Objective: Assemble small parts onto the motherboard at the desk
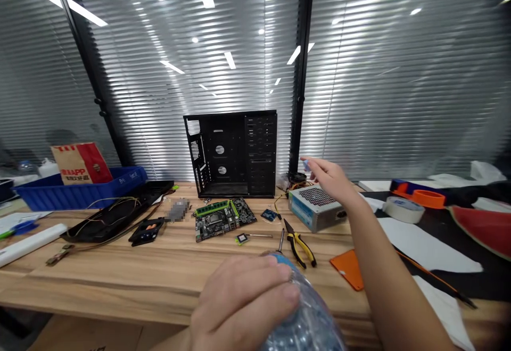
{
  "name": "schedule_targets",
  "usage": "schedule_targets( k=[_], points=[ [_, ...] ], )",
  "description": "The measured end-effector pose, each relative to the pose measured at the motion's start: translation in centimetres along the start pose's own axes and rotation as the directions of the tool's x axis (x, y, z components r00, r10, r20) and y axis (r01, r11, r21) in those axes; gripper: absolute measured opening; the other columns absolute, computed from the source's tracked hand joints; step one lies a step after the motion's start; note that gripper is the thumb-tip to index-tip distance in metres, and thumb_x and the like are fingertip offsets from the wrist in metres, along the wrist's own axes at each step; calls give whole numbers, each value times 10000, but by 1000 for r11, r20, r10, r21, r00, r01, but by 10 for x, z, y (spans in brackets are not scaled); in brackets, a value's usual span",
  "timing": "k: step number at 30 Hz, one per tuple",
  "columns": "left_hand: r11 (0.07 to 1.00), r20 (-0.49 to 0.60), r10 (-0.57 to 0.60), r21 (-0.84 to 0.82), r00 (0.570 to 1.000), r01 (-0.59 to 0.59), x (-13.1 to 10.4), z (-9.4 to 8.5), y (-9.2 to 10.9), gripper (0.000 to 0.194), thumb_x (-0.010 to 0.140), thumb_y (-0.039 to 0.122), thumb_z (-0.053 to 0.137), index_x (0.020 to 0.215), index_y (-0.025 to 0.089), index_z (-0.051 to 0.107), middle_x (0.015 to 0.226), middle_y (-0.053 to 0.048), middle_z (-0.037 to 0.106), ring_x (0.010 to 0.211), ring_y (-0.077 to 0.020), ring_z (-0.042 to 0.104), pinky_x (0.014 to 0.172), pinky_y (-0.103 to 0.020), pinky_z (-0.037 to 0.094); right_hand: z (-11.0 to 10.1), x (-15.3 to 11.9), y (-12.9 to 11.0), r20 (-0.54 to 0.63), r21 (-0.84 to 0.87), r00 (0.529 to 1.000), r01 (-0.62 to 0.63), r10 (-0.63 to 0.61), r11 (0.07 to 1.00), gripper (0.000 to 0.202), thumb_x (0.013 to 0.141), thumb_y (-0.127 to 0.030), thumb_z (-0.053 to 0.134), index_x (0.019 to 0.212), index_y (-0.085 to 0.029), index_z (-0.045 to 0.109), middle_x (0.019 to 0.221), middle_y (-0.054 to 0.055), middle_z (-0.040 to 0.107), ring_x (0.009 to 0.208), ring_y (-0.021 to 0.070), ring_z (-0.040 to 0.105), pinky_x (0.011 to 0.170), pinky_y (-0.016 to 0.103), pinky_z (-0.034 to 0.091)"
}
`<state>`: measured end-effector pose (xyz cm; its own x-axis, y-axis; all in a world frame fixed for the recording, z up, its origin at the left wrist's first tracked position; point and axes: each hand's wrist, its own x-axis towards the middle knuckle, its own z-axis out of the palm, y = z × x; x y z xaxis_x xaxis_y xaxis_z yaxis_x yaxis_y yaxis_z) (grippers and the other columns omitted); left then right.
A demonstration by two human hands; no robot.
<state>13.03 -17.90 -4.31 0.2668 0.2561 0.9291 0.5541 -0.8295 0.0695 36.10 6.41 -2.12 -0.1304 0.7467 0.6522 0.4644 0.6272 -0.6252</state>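
— From the head view, dial centred, starting at six o'clock?

— Gripping there with the left hand point(243, 303), curled snugly round a clear plastic bottle point(307, 314). Find the bottle between five and six o'clock, cut off by the bottom edge. Cannot tell whether resting on the counter point(131, 276) or held above it.

— And toward three o'clock?

— Reaching out there with the right hand point(327, 176). Pinching a small blue thing point(306, 165) between thumb and finger, too small to name. Seen over a power supply point(313, 214), at four o'clock. Cannot tell whether touching it.

— Near the middle?

— Note a black computer case point(229, 154), standing upright with its open side facing the camera. In front of it, at seven o'clock, see a motherboard point(219, 220) lying flat; between five and six, a small blue circuit board point(269, 214).

— And nearer the bottle?

— Look at five o'clock for yellow-and-black pliers point(297, 243), lying just beyond it. Between four and five, find a flat orange piece point(348, 269), partly hidden.

— Farther out?

— At nine o'clock, see a blue bin point(43, 195), with a paper bag point(80, 165) rising above its rim. Between three and four, spot a roll of white tape point(404, 211). Across twelve, see window blinds point(239, 69).
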Motion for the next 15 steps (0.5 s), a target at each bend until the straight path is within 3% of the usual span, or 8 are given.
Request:
schedule_targets(
  k=[3,7,11,15],
  points=[
    [995,-30,81,54,996,-80,-3,1,-8,355,862,442,588,1126,211,644,980,-99,738,903,-207,705,845,-315,567,-12,-1,-3,3,163,999,-45,45,986,565,897,-551,458,1211,-125,656,712,45,611,620,148,541,602,290,464],
    [985,-51,108,140,993,-100,-3,0,-10,308,889,433,546,1111,247,652,956,-68,746,894,-204,709,834,-318,581,-24,-4,-15,-44,292,999,3,11,956,535,869,-560,524,1174,-148,677,753,46,617,631,134,544,598,276,483],
    [978,-68,143,160,987,-130,-2,-3,-6,283,889,427,547,1111,287,653,947,-34,748,889,-199,711,822,-324,593,-31,-10,-28,-61,297,998,45,-28,954,505,880,-552,524,1170,-170,682,794,53,636,636,132,555,604,275,496],
    [984,-51,68,170,996,-58,-3,-6,-7,302,850,467,594,1085,290,660,949,-30,745,903,-215,708,819,-353,602,-32,-16,-41,-65,269,996,84,-69,959,493,893,-548,508,1163,-178,687,823,60,652,654,145,565,620,292,509]
  ],
)
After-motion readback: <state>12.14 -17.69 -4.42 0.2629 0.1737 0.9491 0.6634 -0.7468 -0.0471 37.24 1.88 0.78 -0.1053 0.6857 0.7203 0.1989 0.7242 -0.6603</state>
